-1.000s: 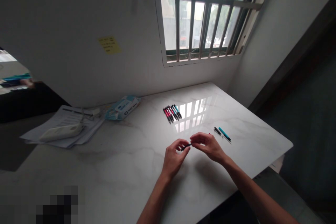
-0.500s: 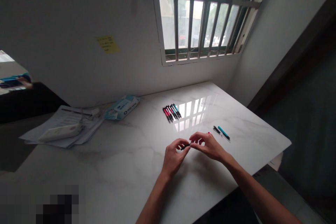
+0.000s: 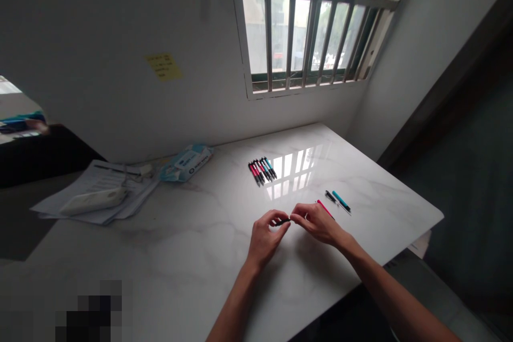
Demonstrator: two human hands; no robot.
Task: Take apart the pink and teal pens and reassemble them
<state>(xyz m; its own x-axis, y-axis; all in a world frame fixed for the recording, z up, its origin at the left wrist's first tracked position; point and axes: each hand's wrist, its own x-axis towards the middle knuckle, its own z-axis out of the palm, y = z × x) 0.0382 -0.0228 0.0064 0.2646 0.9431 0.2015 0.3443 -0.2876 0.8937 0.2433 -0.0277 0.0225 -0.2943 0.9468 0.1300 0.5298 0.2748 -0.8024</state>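
Note:
My left hand (image 3: 264,236) pinches a short black pen part (image 3: 282,221) between thumb and fingers, just above the table. At its right end, the thumb and fingertips of my right hand (image 3: 316,222) are pressed together; what they grip is too small to make out. A pink pen barrel (image 3: 324,207) lies behind my right hand, partly covered by it. Farther right are a black pen piece (image 3: 330,196), a thin white-tipped piece (image 3: 345,208) and a teal pen barrel (image 3: 341,200). Several red, white and blue pens (image 3: 262,170) with black grips lie side by side beyond my hands.
The marble-patterned table (image 3: 192,262) meets the wall under a barred window (image 3: 306,32). To the left are a wipes packet (image 3: 187,164), papers (image 3: 90,179) and a white device (image 3: 94,200). A yellow note (image 3: 164,66) sticks to the wall.
My right hand has shifted and turned slightly at the end of the black part, uncovering more of the pink barrel. My left hand stays nearly still, holding the part.

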